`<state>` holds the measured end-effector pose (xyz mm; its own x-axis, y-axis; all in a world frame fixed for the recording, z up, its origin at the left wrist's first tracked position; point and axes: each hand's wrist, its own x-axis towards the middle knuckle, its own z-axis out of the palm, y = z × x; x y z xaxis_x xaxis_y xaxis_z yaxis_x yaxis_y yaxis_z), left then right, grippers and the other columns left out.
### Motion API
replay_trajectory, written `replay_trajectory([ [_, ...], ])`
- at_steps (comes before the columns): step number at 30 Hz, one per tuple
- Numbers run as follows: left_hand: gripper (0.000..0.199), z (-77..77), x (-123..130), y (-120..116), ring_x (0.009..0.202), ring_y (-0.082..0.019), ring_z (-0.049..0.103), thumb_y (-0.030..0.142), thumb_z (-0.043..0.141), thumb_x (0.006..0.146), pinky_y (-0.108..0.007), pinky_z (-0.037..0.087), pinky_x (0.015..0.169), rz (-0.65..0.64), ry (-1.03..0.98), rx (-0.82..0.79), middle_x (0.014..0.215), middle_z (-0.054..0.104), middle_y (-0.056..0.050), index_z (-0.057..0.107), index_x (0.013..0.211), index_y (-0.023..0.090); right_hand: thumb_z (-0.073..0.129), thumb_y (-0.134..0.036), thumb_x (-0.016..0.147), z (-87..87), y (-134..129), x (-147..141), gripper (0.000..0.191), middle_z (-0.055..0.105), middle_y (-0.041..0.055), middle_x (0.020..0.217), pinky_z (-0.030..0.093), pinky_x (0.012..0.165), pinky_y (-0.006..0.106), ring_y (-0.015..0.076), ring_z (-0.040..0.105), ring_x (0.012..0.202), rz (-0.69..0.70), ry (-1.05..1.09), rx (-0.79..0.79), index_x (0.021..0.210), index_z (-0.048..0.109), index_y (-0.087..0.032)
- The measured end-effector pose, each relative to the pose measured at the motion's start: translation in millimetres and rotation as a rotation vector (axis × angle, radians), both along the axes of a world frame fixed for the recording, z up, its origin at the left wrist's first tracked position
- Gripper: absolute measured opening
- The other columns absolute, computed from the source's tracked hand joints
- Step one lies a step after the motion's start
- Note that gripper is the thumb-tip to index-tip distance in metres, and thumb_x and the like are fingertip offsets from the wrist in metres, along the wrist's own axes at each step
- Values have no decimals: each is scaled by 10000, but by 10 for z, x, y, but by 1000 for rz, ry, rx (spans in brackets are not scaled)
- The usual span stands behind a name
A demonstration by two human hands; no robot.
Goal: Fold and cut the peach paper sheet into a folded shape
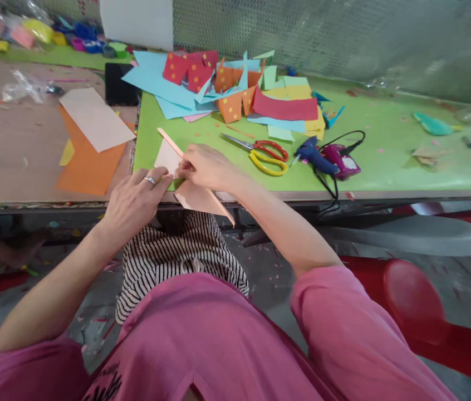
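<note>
A pale peach sheet of paper [202,199] with a narrow folded strip along one edge lies at the table's front edge, partly hanging over it. My right hand [204,166] is closed on its middle, fingers pinched at the folded strip. Against the sheet's left side, my left hand [137,192], with a ring on one finger, grips the paper between bent fingers and thumb. Both hands hide the middle of the sheet. To the right lie scissors [260,150] with red and yellow handles, blades apart.
A blue glue gun [317,155] and a purple corded device [343,161] lie right of the scissors. Behind stand dotted orange paper pieces [231,106] among coloured sheets. At left are a white sheet [97,120], orange paper [89,167] and a black phone-like slab [119,83].
</note>
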<state>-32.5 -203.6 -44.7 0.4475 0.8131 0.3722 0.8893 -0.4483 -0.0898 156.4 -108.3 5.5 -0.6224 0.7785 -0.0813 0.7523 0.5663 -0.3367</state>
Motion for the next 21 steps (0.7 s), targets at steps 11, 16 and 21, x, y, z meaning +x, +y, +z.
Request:
replay_trajectory([
  [11, 362, -66, -23, 29, 1117, -319, 677, 145, 502, 1036, -423, 590, 818, -65, -39, -3, 1313, 741, -164, 658, 1362, 140, 554, -210, 994, -165, -21, 519, 195, 671, 87, 1155, 433, 1010, 417, 241, 577, 1105, 174, 253, 176, 1052, 741, -205],
  [16, 441, -25, -1, -7, 1099, -305, 668, 103, 497, 1026, -422, 592, 851, -59, -20, -55, 1331, 732, -142, 632, 1435, 196, 516, -229, 1012, -357, -30, 533, 239, 674, 92, 1114, 448, 967, 416, 234, 574, 1050, 171, 299, 208, 1071, 746, -199],
  [21, 443, 34, 35, -22, 1098, -317, 662, 120, 476, 1044, -420, 594, 826, -14, 46, -84, 1323, 735, -130, 627, 1452, 202, 455, -187, 1012, -348, -29, 489, 308, 682, 100, 1091, 434, 972, 405, 233, 568, 1040, 208, 258, 203, 1102, 749, -179],
])
